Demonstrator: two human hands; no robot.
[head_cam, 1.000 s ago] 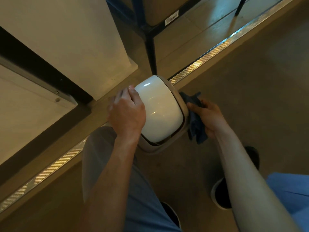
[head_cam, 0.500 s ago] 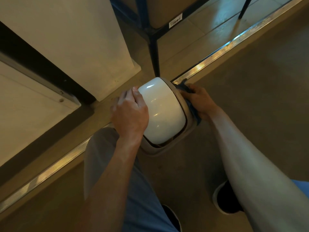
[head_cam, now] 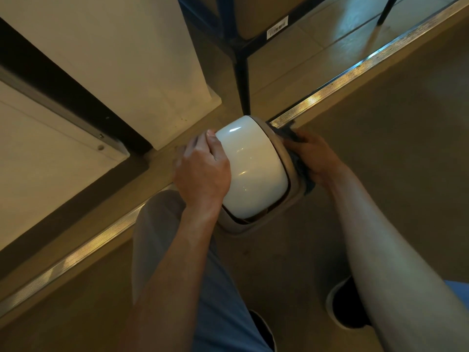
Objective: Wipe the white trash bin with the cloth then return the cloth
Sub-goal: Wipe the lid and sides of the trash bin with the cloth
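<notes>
The white trash bin [head_cam: 253,168] stands on the floor below me, its glossy domed lid facing up inside a beige rim. My left hand [head_cam: 201,172] grips the lid's left side, thumb on top. My right hand [head_cam: 313,154] presses a dark blue cloth [head_cam: 298,161] against the bin's right side, just under the rim. Most of the cloth is hidden between my palm and the bin; a fold hangs below my hand.
A metal floor strip [head_cam: 355,77] runs diagonally behind the bin. A black shelf leg [head_cam: 243,80] stands just beyond it, and a white cabinet [head_cam: 121,59] is to the left. My knees and dark shoes [head_cam: 347,308] are close below the bin.
My right hand brought the hanging cloth up against the bin's right side and slid it toward the far edge. The left hand stayed on the lid.
</notes>
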